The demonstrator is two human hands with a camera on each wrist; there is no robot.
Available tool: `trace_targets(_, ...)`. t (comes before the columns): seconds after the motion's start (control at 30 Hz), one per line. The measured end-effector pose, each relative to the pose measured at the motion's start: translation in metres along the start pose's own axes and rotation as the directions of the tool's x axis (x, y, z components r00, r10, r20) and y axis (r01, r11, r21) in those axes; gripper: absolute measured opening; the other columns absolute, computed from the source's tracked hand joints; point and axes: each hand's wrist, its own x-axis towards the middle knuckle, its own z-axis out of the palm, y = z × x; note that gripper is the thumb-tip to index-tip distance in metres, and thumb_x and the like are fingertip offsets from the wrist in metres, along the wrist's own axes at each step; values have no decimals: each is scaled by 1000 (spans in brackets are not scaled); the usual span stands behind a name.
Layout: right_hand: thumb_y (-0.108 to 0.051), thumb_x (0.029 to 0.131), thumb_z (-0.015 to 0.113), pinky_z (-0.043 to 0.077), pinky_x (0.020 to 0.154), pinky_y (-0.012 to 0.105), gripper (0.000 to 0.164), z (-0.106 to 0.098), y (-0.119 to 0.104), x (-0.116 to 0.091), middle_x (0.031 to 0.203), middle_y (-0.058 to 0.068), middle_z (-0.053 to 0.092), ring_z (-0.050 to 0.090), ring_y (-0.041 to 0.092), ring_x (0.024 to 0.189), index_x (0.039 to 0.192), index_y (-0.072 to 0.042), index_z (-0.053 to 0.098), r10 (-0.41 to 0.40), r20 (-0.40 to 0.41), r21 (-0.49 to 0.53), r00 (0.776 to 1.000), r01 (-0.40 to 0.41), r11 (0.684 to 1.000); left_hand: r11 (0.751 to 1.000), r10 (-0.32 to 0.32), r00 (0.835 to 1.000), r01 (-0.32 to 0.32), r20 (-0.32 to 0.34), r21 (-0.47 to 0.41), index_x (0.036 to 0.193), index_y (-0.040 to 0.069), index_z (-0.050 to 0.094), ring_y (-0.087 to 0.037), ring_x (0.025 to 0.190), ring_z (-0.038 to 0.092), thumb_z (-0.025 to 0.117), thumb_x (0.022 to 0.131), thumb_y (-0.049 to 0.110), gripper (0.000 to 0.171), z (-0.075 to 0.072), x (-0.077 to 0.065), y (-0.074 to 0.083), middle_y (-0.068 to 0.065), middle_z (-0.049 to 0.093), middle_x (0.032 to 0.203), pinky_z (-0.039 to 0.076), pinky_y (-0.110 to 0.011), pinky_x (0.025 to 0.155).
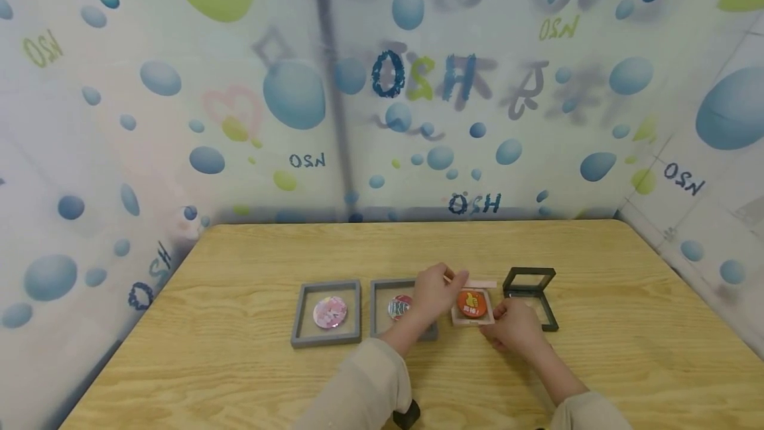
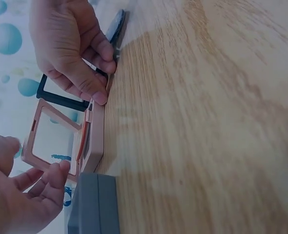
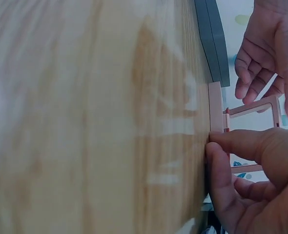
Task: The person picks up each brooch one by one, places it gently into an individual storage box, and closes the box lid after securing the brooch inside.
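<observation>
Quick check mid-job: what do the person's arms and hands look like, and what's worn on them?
The left sleeve and right sleeve are plain beige, ending short of the wrists. The left hand and right hand are ungloved, and no rings show. A small black block shows beside the left sleeve; I can't tell whether it's worn.

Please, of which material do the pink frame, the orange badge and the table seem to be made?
Pink frame: probably rigid plastic, smooth and opaque, judging by its even colour and clean edges.
Orange badge: perhaps coated metal or plastic; its printed face looks smooth, its core is hidden.
Table: wood or laminate, with grain lines and soft sheen.
</observation>
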Motion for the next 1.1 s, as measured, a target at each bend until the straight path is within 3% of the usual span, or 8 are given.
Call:
trace_targets(0.27, -4, 66, 69, 51, 42, 25, 24, -1, 1, -1, 57, 9, 61, 56, 13, 46, 80, 6, 53, -8, 11, 33, 1000, 7, 999, 997, -33, 996, 27, 84, 70, 74, 5, 54, -9, 47, 39, 67, 74, 31, 29, 2, -3, -2, -2, 49, 62, 31, -21, 39)
trace_targets(0.43, -4, 67, 68, 51, 42, 26, 23, -1, 1, -1, 57, 9, 62, 56, 14, 46, 80, 7, 53, -15, 12, 39, 1000, 14, 999, 986, -21, 992, 0, 128, 164, 71, 4, 51, -10, 47, 38, 69, 71, 26, 28, 2, -6, 1, -1, 44, 59, 30, -21, 39)
trace_targets(0.63, -5, 67, 69, 51, 42, 26, 23, -1, 0, -2, 57, 9, 62, 56, 13, 46, 80, 7, 54, -20, 9, 38, 1000, 20, 999, 941, 24, 990, -69, 137, 331, 82, -1, 57, -10, 48, 41, 73, 67, 25, 34, 7, -9, 6, -6, 57, 63, 35, -20, 41)
trace_targets(0.73, -5, 67, 69, 50, 41, 26, 23, -1, 1, -2, 57, 8, 61, 55, 13, 46, 79, 6, 54, -15, 8, 38, 1000, 15, 999, 917, 6, 990, -61, 139, 395, 93, -1, 56, -11, 52, 45, 73, 67, 30, 44, 10, -9, 8, -8, 62, 71, 40, -21, 44)
trace_targets(1.1, -5, 68, 69, 49, 41, 25, 21, 0, 2, -1, 54, 7, 60, 54, 13, 45, 77, 5, 54, -28, 9, 47, 1000, 27, 999, 884, -48, 990, -18, 129, 466, 97, 3, 52, -12, 56, 48, 73, 66, 38, 51, 15, -9, 11, -8, 61, 73, 44, -25, 48)
